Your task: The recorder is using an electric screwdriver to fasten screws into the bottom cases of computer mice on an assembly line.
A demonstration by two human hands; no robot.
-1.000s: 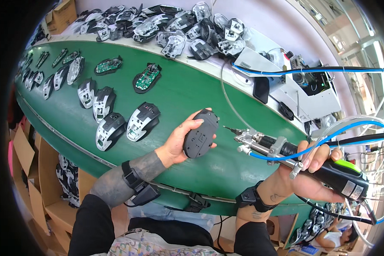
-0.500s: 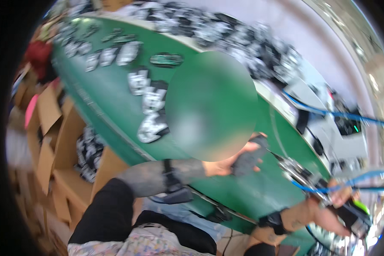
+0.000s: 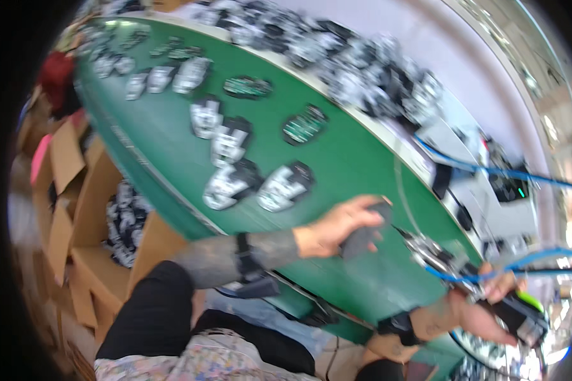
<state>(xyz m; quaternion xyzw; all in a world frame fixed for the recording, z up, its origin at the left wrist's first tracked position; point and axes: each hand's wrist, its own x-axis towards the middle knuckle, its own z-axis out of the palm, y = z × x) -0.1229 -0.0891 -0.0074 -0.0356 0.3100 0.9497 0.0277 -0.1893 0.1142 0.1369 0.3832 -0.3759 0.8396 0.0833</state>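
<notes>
Over the right half of the green table point(image 3: 343, 168), my left hand point(image 3: 333, 228) holds a dark grey, rounded flat piece point(image 3: 364, 236), thumb across it. My right hand point(image 3: 489, 308) is wrapped round the dark handle of a power screwdriver point(image 3: 448, 259) with a metal nose. The tool's thin tip points at the grey piece, with a small gap seeming to lie between them. A blue hose point(image 3: 540, 257) runs by the tool. Left of my left hand lie several black-and-white oval parts point(image 3: 286, 186), and farther back a part with green on it point(image 3: 305, 124).
A long heap of black-and-white parts point(image 3: 362, 66) lines the ledge behind the table. White equipment point(image 3: 499, 203) with blue tubing stands at the right. An open cardboard box point(image 3: 98, 267) at the left holds more such parts.
My view has shifted slightly, and the blurred patch over the table's middle is gone. Both hands keep their holds, and the tool's tip still points at the grey piece.
</notes>
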